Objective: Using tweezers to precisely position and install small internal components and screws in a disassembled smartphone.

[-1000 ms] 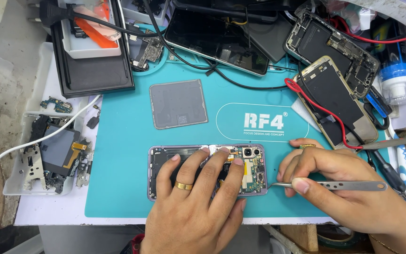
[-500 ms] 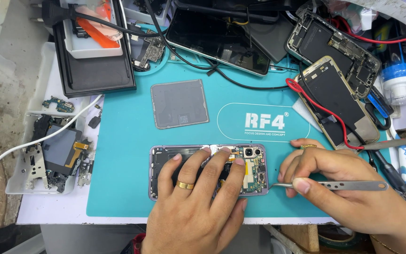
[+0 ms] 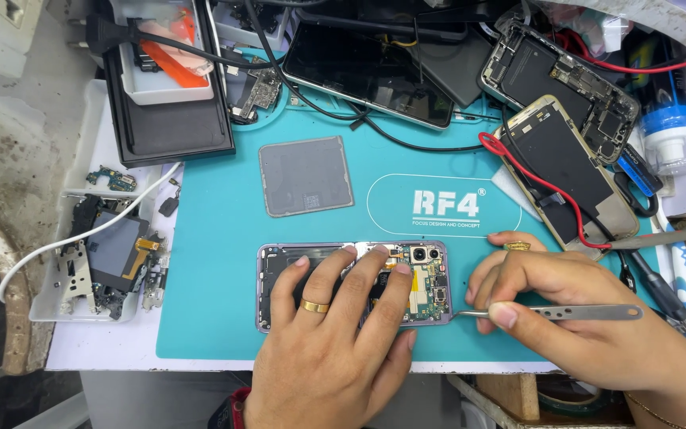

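The left hand (image 3: pixel 335 334) is laid flat across the opened phone (image 3: pixel 352 286), fingers spread and pressing it down on the teal mat (image 3: pixel 216 262), nothing being gripped; a gold ring (image 3: pixel 315 306) is worn on one finger. The phone lies near the front edge of the mat, its back removed, the circuit board (image 3: pixel 430 290) and twin cameras (image 3: pixel 425 254) exposed at its right end. The right hand (image 3: pixel 565 318) is closed around steel tweezers (image 3: pixel 549 313), which are pinched between thumb and fingers; the tip is held at the phone's lower right corner, just beside the board.

Farther back a grey square pad (image 3: pixel 306 175) is seen on the mat; beyond it lie a dark phone screen (image 3: pixel 367 75), a gold-framed phone (image 3: pixel 569 171) with a red wire (image 3: pixel 541 187) across it, and a black tray (image 3: pixel 164 119). A white tray of parts (image 3: pixel 101 262) stands at the left.

A slip seems the likeliest fault: if the tweezers were pushed too hard, the tip could be driven across the board and a small part scratched or knocked loose; a flex cable could also be torn if the pressing fingers shifted the phone sideways.

Against the earlier frames almost nothing is altered; both hands are found in the same places, the tweezers kept at the same corner, and only the view is very slightly moved.
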